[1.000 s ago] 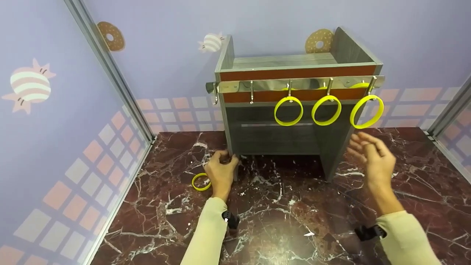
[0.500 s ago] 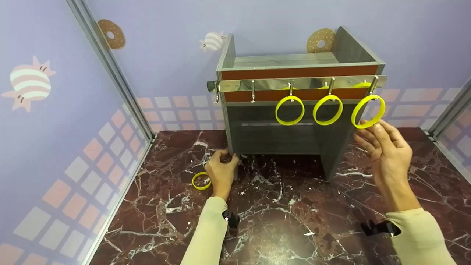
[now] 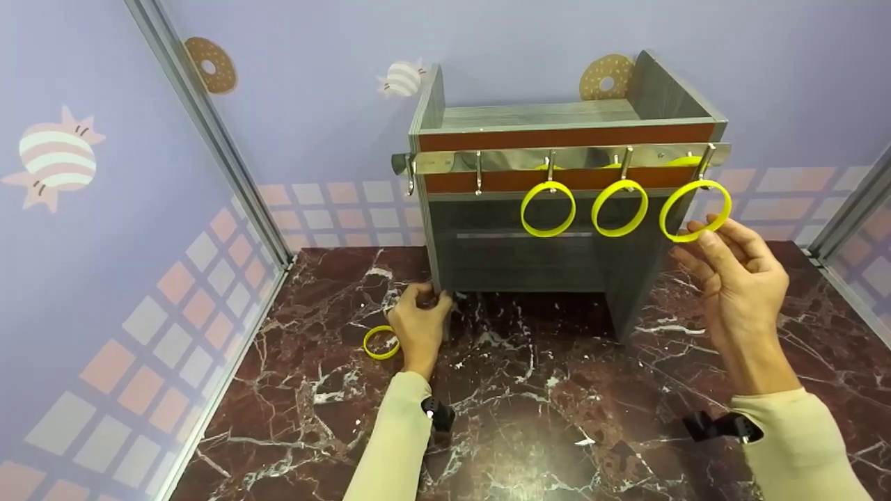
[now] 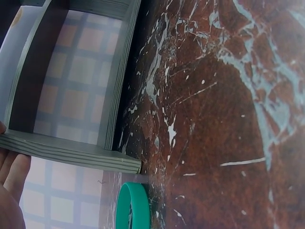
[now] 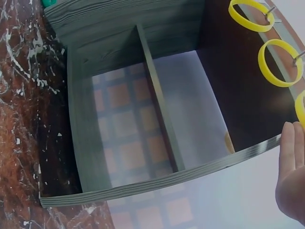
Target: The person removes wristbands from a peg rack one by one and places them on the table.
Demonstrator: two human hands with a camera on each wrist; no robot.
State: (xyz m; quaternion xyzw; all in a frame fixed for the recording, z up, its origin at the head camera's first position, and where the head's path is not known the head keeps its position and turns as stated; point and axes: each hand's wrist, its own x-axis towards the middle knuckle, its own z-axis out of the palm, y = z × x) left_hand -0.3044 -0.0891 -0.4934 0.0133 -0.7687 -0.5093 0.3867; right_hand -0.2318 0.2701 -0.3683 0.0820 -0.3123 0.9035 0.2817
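Note:
A grey wooden shelf unit (image 3: 543,115) stands on the marbled tabletop, with a metal hook rail (image 3: 511,161) across its front. Three yellow rings hang from the rail: a left ring (image 3: 524,209), a middle ring (image 3: 595,212) and a rightmost ring (image 3: 664,219). My right hand (image 3: 741,299) pinches the rightmost ring at its lower edge between thumb and fingers, while it still hangs on its hook. At the unit's lower left, my left hand (image 3: 419,327) grips the side panel (image 4: 71,150). Beside that hand a fourth ring (image 3: 381,357) lies on the table; in the left wrist view this ring (image 4: 139,205) appears green.
Two hooks toward the left end, including a bare hook (image 3: 478,174), carry nothing. Patterned wall panels (image 3: 334,139) enclose the marbled table (image 3: 515,445) at the back and sides. A small white scrap (image 3: 585,442) lies near the front.
My right hand has risen from below the rightmost ring and taken its lower edge, tilting it slightly to the left. The left hand stays on the side panel.

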